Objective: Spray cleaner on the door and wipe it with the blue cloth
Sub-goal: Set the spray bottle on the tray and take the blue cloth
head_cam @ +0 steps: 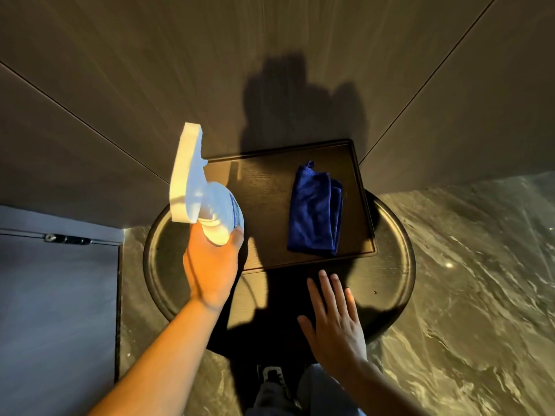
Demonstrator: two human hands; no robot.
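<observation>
My left hand is shut on a white spray bottle, held above the left side of a round dark table with its nozzle pointing up toward the wood-grain door panel ahead. A folded blue cloth lies on a dark rectangular tray on that table, to the right of the bottle. My right hand hovers flat with fingers spread over the table's near edge, below the cloth and apart from it, holding nothing.
Wood-grain panels with thin seams fill the view ahead and to both sides. A grey panel with a metal hinge sits at lower left. The floor is glossy marble. My legs and a shoe show beneath the table edge.
</observation>
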